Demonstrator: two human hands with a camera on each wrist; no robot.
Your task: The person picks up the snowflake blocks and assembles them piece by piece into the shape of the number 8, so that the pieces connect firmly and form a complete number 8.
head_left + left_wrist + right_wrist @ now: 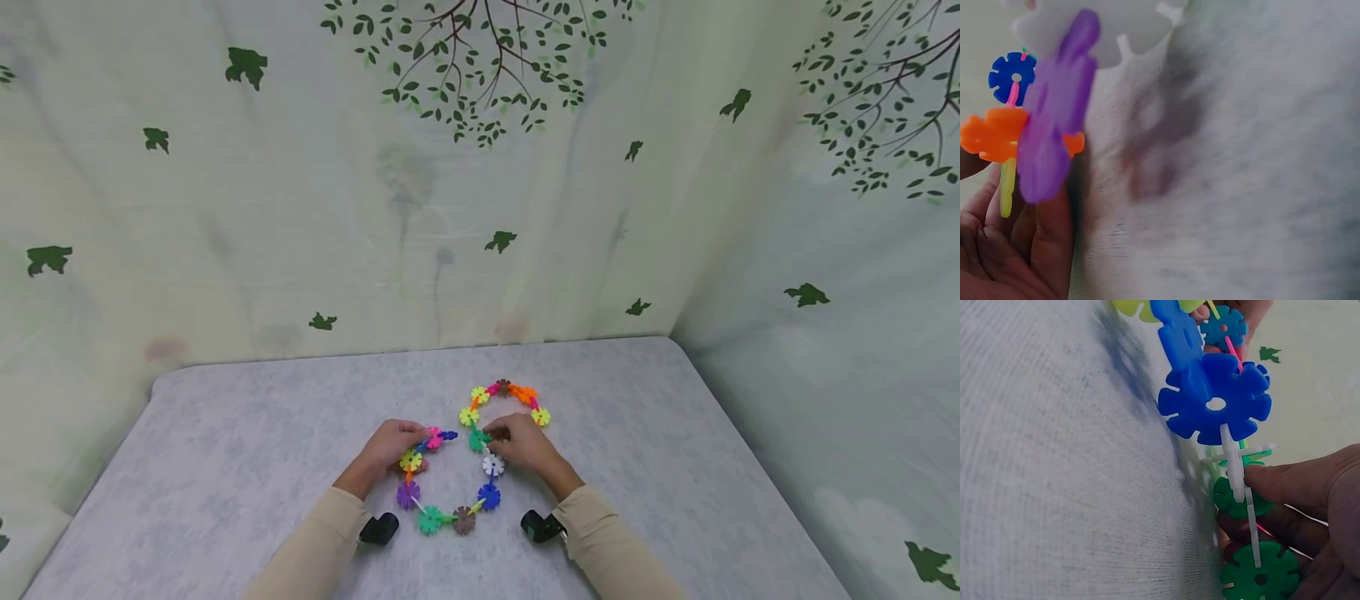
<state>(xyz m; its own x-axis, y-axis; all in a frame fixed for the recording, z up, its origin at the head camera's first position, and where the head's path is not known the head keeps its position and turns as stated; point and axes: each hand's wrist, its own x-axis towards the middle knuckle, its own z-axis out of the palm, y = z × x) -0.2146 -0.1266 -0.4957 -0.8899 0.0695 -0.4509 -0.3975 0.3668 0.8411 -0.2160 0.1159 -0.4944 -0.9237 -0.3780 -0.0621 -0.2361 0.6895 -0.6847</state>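
Observation:
A chain of notched plastic snowflake discs lies on the table in two joined curves. My left hand [388, 450] pinches the near loop's free end at a pink disc [434, 438]; a dark blue disc [449, 435] sticks out beyond it. Across a small gap, my right hand [525, 446] pinches the chain by a green disc [478, 439], where the two curves meet. A white disc [492, 465] and a blue disc [489, 497] follow below. In the left wrist view a purple disc [1054, 131] partly covers the fingers. The right wrist view shows the thumb against the linked discs.
The far curve holds yellow, orange and brown discs, with a yellow disc [541, 416] at its loose end. A purple disc [408, 495] and a brown disc [464, 522] lie along the near loop. Behind the grey table [247, 433] hangs a leaf-printed curtain [300, 208].

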